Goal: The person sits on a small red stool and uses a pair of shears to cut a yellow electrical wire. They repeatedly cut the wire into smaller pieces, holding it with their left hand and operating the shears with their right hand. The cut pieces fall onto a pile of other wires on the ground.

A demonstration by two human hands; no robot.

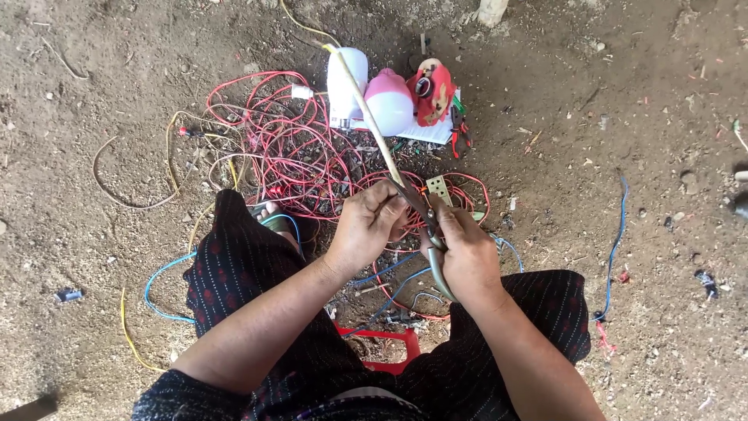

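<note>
Cable [366,101], pale, light and fairly stiff, is pinched near its end by the left hand [366,226]; the right hand [467,253] grips scissors [427,222] biting it.

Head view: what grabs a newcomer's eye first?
The two hands at centre: the left hand pinches a pale cable that runs up and away, while the right hand works scissors against it. Behind them a tangle of red wires sprawls over the dirt ground. At its far edge stand a white bulb and a pink-topped bulb.
</note>
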